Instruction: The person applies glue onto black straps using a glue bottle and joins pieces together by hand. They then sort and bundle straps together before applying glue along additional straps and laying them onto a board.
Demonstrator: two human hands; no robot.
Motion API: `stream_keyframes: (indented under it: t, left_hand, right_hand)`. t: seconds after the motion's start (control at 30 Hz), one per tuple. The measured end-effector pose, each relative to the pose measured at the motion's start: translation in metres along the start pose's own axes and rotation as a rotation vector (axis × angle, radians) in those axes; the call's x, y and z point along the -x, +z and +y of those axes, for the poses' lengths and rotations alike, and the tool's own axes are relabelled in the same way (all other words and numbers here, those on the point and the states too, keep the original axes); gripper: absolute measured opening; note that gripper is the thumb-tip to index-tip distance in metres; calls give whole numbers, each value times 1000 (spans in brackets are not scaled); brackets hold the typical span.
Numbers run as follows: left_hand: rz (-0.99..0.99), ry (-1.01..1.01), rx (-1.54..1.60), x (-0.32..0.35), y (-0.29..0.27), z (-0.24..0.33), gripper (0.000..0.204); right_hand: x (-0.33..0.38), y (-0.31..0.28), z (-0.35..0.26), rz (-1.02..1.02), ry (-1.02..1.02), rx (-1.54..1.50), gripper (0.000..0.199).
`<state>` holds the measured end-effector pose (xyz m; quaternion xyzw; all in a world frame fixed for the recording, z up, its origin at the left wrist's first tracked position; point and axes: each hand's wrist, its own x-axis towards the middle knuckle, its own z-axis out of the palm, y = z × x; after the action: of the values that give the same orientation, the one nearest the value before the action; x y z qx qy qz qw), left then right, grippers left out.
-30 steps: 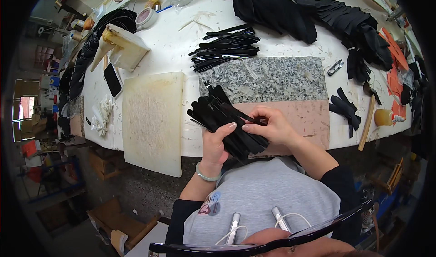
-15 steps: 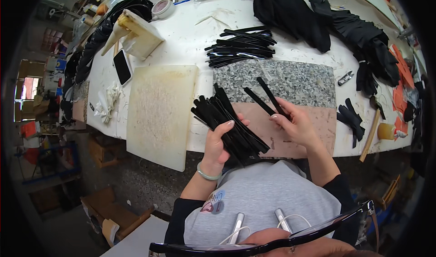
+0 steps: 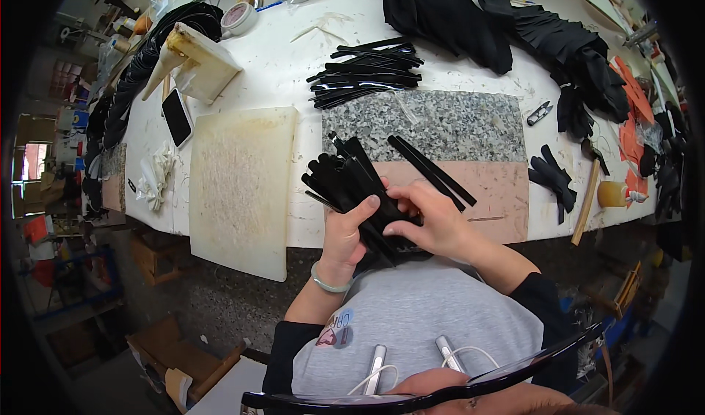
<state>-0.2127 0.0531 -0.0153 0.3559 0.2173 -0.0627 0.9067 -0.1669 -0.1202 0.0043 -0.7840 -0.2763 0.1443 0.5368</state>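
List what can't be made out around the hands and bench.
Head view: left hand, most of its fingers hidden behind the black strip bundle.
Head view: the bundle's strip count, lost in overlap.
Head view: whether the right hand grips anything; its own fingers hide the contact.
Head view: the large black cloth's far end, cut off by the upper edge.

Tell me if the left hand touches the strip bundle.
Touching: the head view shows the left hand gripping the strip bundle, its thumb laid across it.

Left of centre: pale board (image 3: 241,195) | upper left: dark-screened phone (image 3: 177,118), round tub (image 3: 239,19) (pinkish inside) | right: wooden-handled tool (image 3: 587,202) beside an amber container (image 3: 611,194) | upper right: small snips (image 3: 540,113), orange pieces (image 3: 634,96) farther right
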Motion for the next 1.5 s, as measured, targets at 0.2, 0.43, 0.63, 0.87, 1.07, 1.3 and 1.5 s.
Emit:
stream_keyframes:
  t: [0.2,0.43,0.63,0.87,1.07,1.3,1.5]
  left_hand:
    - [-20,16,4,-1,-3,-1,28]
    - [9,-9,22,2,3,3,31]
    - [0,-44,32,4,4,6,35]
    - [-71,-43,15,-2,10,-1,40]
    - [-102,15,32,2,4,2,42]
    - [45,68,-39,3,3,-5,31]
    - [59,101,-59,6,9,-4,29]
  right_hand:
    - [-1,-5,7,-37,390,-258,28]
    - [7,-23,20,220,187,-238,25]
    - [5,-64,26,288,182,140,25]
    - [8,-14,2,90,-108,106,38]
    - [1,7,8,51,113,-16,37]
    - [3,3,17,66,264,-176,24]
    - [2,5,2,84,44,53,45]
